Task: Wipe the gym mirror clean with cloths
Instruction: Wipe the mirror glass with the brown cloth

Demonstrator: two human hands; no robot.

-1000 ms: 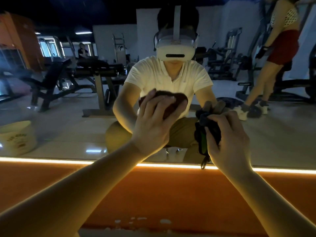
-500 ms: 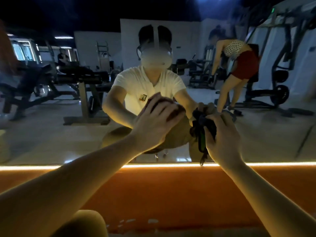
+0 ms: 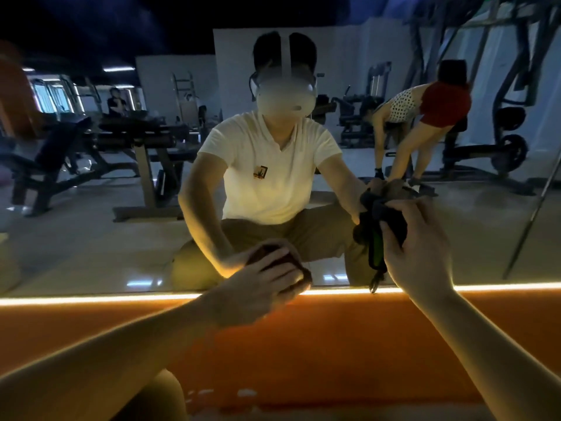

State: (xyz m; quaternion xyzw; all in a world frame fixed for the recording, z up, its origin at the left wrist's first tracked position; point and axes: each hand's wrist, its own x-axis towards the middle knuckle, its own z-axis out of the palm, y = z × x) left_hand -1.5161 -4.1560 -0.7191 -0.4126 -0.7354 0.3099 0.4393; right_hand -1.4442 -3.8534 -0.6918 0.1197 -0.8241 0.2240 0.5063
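While low against mirror [image 3: 91, 238], brown cloth [image 3: 306, 277] under grip of left hand [image 3: 261, 288]

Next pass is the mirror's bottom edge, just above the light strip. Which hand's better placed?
Left. The left hand presses its brown cloth on the mirror low down, right above the light strip. The right hand grips the dark cloth higher up the glass and would have to drop down.
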